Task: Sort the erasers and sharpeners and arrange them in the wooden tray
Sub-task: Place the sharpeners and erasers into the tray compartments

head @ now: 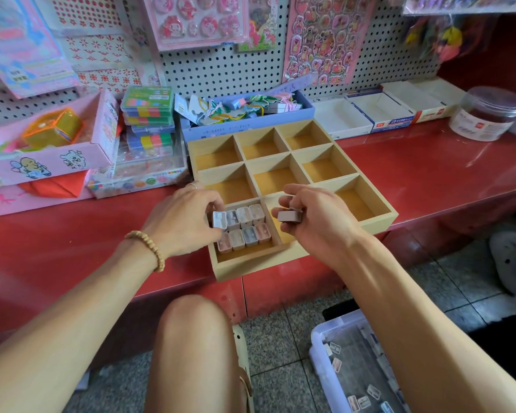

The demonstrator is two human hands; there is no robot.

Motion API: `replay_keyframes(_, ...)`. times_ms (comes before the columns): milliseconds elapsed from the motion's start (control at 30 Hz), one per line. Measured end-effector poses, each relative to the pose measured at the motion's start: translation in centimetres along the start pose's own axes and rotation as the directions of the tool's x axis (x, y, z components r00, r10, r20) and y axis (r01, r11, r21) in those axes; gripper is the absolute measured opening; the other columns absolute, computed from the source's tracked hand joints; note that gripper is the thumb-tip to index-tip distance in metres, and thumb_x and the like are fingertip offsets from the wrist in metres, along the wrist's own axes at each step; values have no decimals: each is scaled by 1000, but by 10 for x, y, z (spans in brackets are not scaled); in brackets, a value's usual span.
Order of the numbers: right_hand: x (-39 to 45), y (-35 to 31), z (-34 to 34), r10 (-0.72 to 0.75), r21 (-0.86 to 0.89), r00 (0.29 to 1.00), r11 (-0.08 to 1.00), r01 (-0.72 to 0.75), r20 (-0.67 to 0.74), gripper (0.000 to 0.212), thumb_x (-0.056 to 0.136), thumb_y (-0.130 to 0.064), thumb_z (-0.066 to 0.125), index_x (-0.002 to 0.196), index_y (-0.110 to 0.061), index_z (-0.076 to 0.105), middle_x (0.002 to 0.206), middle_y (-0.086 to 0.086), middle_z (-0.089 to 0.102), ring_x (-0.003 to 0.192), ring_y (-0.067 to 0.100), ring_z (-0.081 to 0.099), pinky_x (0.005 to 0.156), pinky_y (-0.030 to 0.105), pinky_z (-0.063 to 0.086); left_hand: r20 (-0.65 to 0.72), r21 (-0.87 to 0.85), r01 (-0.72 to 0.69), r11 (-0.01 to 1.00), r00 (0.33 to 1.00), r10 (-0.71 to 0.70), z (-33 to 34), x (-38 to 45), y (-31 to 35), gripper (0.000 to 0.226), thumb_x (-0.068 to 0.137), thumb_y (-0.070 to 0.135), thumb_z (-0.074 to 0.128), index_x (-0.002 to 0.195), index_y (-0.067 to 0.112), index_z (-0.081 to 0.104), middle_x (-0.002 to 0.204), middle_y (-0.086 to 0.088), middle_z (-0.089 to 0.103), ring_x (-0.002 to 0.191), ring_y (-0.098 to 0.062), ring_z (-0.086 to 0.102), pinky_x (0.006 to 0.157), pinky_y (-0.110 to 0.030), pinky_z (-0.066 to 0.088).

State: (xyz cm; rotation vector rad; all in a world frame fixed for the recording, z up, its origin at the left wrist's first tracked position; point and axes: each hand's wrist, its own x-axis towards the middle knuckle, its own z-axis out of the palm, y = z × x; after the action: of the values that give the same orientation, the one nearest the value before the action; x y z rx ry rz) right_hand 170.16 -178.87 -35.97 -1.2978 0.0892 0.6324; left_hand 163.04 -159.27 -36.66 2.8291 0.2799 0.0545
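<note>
Sharpeners (245,228) are packed upright in the wooden tray's (379,217) near-left compartment, where one more (219,219) is pinched by the left hand (182,225), while another (290,216), lying crosswise, is gripped by the right hand (316,222) just beside.

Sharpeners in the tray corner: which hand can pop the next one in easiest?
Probably the left hand. It pinches a sharpener right at the packed rows' far-left end in the wooden tray's near-left compartment. The right hand holds its brown piece over the neighbouring compartment.
</note>
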Motion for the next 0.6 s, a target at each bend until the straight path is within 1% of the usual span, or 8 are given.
replay_keyframes(33, -1, 0, 0, -3, -15, 1000, 1000, 3, 11, 35, 96, 8, 39, 130, 8, 50, 100, 15, 55, 80, 23, 62, 61, 30, 43, 3, 14, 3, 1000, 1000, -3, 1, 0, 0, 29, 72, 37, 81, 96, 31, 66, 97, 8, 52, 88, -16, 56, 73, -36, 51)
replay_keyframes(100, -2, 0, -2, -5, -27, 1000, 1000, 6, 23, 38, 97, 5, 47, 135, 3, 46, 102, 16, 59, 78, 21, 64, 60, 30, 44, -8, 31, 15, 999, 1000, -15, 3, -1, 0, 29, 72, 40, 81, 97, 31, 68, 98, 8, 55, 92, -15, 58, 75, -37, 52)
replay_keyframes(167, -2, 0, -3, -11, -42, 1000, 999, 12, 28, 38, 98, 1, 51, 135, 0, 47, 99, 14, 61, 73, 18, 63, 58, 29, 43, -32, 39, 35, 999, 999, -34, 5, -3, 0, 28, 71, 40, 81, 95, 31, 70, 96, 9, 56, 94, -15, 60, 73, -34, 50)
replay_keyframes(333, -2, 1, -4, -12, -113, 997, 993, 20, 78, 23, 101, -11, 53, 123, -5, 54, 92, 9, 62, 64, 12, 60, 55, 25, 42, -52, 61, 77, 995, 996, -74, 7, -2, 6, 29, 69, 41, 84, 92, 29, 72, 95, 6, 57, 93, -19, 61, 68, -31, 46)
replay_keyframes(433, -3, 1, -5, -13, -142, 995, 990, 28, 102, 11, 102, -16, 54, 107, -7, 58, 94, 11, 63, 62, 10, 58, 55, 25, 40, -56, 62, 69, 996, 996, -66, 7, -3, 7, 31, 68, 45, 84, 91, 28, 73, 90, 6, 55, 89, -19, 60, 64, -31, 44)
replay_keyframes(500, -4, 0, -6, -15, -139, 994, 990, 30, 107, 17, 101, -22, 56, 100, -5, 57, 93, 13, 65, 60, 10, 56, 53, 24, 39, -72, 65, 66, 996, 996, -61, 5, -5, 5, 30, 69, 45, 83, 91, 28, 72, 88, 8, 51, 90, -17, 59, 64, -30, 42)
replay_keyframes(600, -5, -1, -8, -18, -159, 994, 987, 35, 108, 32, 99, -33, 58, 107, -3, 58, 79, 7, 70, 57, 10, 54, 52, 25, 36, -74, 68, 65, 996, 995, -60, 5, -7, 4, 26, 72, 42, 80, 93, 28, 73, 81, 12, 44, 90, -17, 58, 65, -29, 40)
